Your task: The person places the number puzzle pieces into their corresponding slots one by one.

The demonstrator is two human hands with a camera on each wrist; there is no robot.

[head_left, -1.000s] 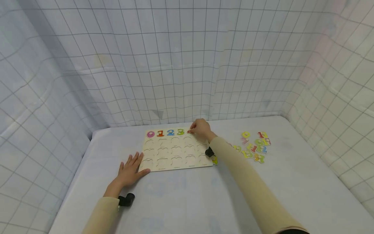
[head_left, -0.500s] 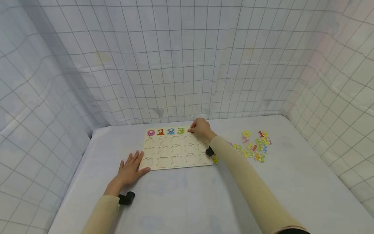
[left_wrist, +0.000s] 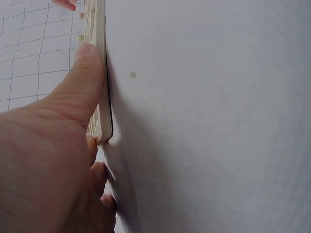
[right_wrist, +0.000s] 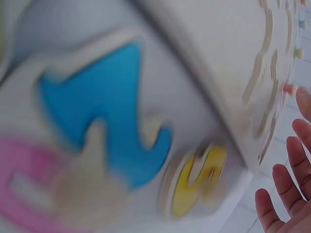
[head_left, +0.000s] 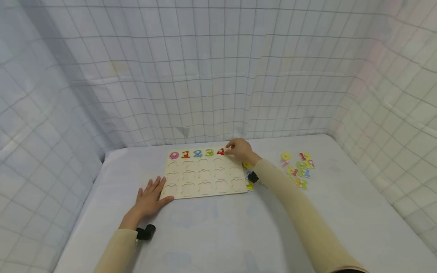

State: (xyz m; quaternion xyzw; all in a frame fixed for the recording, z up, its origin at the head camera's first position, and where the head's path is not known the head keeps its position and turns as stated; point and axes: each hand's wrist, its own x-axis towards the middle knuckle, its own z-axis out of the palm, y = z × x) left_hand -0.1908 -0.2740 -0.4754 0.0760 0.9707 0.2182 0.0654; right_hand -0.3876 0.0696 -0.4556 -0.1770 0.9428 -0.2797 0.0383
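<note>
A wooden number puzzle board point(head_left: 194, 189) lies on the white-covered table, with a pink 0 point(head_left: 174, 156), an orange 1 point(head_left: 186, 154), a blue 2 point(head_left: 197, 153), a green 3 point(head_left: 209, 152) and a red 4 point(head_left: 220, 151) along its far row. My left hand point(head_left: 149, 200) rests at the board's near left corner, fingers spread; the left wrist view shows its thumb point(left_wrist: 80, 82) against the board's edge. Just right of the red 4, my right hand point(head_left: 240, 149) hovers over the far right corner. Its fingers are loosely spread and hold nothing in the right wrist view.
Beside the board's right edge lie a yellow piece point(right_wrist: 182, 194), a blue piece point(right_wrist: 114, 92) and a pink piece point(right_wrist: 29, 160), partly behind the right arm. Several mixed number pieces point(head_left: 302, 172) are scattered farther right. Gridded white curtains point(head_left: 218, 76) enclose the table.
My right hand has let go of the red 4 and moved slightly right, so the digit now shows in the far row. The left hand stays at the corner.
</note>
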